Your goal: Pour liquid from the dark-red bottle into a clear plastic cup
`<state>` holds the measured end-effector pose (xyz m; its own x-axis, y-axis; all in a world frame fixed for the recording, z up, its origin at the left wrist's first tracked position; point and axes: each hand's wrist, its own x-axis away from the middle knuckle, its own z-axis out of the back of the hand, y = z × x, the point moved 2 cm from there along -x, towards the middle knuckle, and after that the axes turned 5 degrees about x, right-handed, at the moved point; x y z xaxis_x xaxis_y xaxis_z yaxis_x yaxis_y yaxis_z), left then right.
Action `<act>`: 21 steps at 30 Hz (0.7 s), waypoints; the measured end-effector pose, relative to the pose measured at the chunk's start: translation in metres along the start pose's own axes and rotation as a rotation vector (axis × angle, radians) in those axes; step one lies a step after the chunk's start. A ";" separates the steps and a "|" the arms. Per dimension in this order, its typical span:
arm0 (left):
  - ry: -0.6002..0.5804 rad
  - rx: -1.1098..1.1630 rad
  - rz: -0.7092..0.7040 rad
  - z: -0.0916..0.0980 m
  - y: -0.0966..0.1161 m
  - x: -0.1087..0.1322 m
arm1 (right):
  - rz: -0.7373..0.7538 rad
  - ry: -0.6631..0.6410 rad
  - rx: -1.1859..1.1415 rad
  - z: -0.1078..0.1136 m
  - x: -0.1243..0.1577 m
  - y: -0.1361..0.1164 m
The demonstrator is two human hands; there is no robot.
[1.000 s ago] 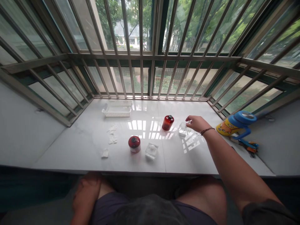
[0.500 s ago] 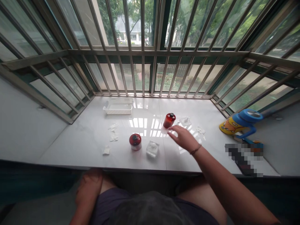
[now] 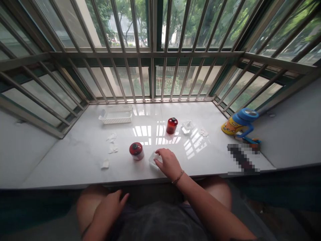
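Note:
A small clear square container (image 3: 153, 160) sits near the counter's front edge. My right hand (image 3: 167, 162) is over its right side, thumb and index finger curved around its upper part and hiding much of it. To its left stands a squat dark-red bottle (image 3: 136, 152) with a black cap. Farther back is a second red bottle (image 3: 172, 126), also black-capped, with another clear container (image 3: 187, 127) beside it. My left hand (image 3: 112, 202) hovers over my left thigh below the counter edge, thumb apart from the fingers, holding nothing.
A white perforated basket (image 3: 116, 119) stands at the back left. Crumpled white pieces (image 3: 112, 147) lie left of the bottles, and more white bits (image 3: 203, 133) lie right. At the right are a blue and yellow bottle (image 3: 239, 123) and a blurred-out dark object (image 3: 242, 160). Window bars close the back.
My right hand has moved from beside the far red bottle to the near clear container. My left hand has come off my knee and moved right, its thumb spreading. The view has shifted right.

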<state>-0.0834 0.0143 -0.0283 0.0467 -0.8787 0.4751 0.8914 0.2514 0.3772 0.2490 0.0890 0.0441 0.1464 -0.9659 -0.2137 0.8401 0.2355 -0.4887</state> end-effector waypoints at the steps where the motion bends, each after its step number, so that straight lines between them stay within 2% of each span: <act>1: -0.078 0.022 -0.183 -0.001 0.026 0.007 | -0.014 0.004 0.000 0.001 0.004 0.000; 2: -0.075 0.052 -0.362 0.000 0.052 0.014 | -0.027 0.008 0.000 0.001 0.007 -0.001; 4: 0.023 0.039 -0.678 0.002 0.098 0.024 | -0.043 0.017 -0.002 0.002 0.013 -0.001; 6: 0.144 -0.042 -0.880 0.000 0.132 0.029 | -0.043 0.026 -0.013 0.003 0.017 0.000; 7: 0.198 -0.094 -0.930 -0.003 0.143 0.030 | -0.039 0.032 -0.023 0.004 0.018 0.000; 11: 0.269 -0.240 -0.912 -0.019 0.165 0.024 | -0.019 0.059 -0.074 0.004 0.021 0.004; 15: 0.266 -0.279 -0.856 -0.030 0.168 0.022 | -0.028 0.089 -0.124 0.002 0.022 0.010; 21: 0.218 -0.300 -0.809 -0.032 0.175 0.024 | -0.093 0.133 -0.191 -0.004 0.025 0.016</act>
<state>0.0884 0.0240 0.0236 -0.5908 -0.8066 -0.0196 0.7680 -0.5696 0.2930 0.2643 0.0686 0.0279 -0.0070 -0.9646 -0.2636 0.7311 0.1749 -0.6594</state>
